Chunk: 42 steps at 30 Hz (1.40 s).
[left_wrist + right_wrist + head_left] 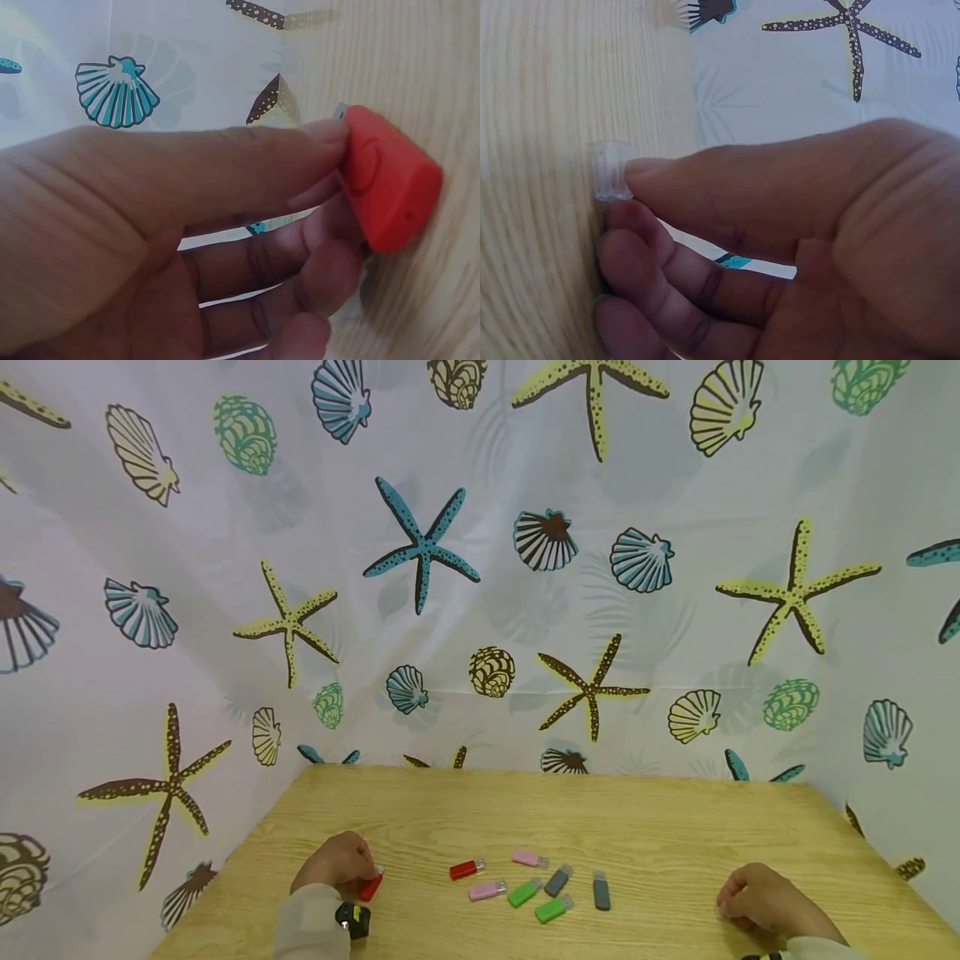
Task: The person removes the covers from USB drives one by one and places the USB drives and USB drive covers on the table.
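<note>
Left hand (337,862) pinches red USB stick (394,184), right hand (768,900) pinches clear cap (610,169); both likely light, stiff; best gripped by sides

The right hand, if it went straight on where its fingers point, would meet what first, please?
Likely the wooden tabletop, just beyond the clear piece the right hand pinches; any gap is unclear.

Your red USB stick (391,180) looks smooth plastic with a metal plug (340,112); your cap (612,171) is clear plastic, the counter (675,827) grained wood, the curtain (491,610) smooth cloth.
</note>
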Motion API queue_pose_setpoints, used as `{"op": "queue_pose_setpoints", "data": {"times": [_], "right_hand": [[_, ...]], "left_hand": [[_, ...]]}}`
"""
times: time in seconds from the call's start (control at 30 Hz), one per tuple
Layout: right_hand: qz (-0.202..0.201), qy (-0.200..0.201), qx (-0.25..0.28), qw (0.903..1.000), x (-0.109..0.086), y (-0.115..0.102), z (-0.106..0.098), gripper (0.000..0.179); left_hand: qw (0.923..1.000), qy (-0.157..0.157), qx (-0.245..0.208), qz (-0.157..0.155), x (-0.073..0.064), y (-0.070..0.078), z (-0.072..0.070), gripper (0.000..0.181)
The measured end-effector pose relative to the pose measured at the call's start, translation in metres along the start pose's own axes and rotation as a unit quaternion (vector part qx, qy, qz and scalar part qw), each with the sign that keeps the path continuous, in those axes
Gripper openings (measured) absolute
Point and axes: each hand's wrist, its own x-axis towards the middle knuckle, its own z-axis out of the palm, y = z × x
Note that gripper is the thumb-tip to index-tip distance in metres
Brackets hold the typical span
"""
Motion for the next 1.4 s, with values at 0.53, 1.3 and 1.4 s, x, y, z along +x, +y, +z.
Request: {"op": "queue_pose_setpoints", "data": {"times": [0.53,1.3,1.4], "right_hand": [[-0.002,-0.003,0.008,1.0000,0.001,0.003,0.000,0.005],[-0.011,0.034,-0.048,0.9982,0.003,-0.008,-0.002,0.010],[-0.007,0.037,-0.043,0.9984,0.003,-0.010,-0.003,0.010]], "left_hand": [[1.0000,0.002,0.003,-0.002,0.000,0.000,0.000,0.020],[0.9995,0.016,0.023,0.017,0.001,0.021,0.006,0.011],[0.9989,0.018,0.033,0.026,0.000,0.025,0.007,0.013]]}}
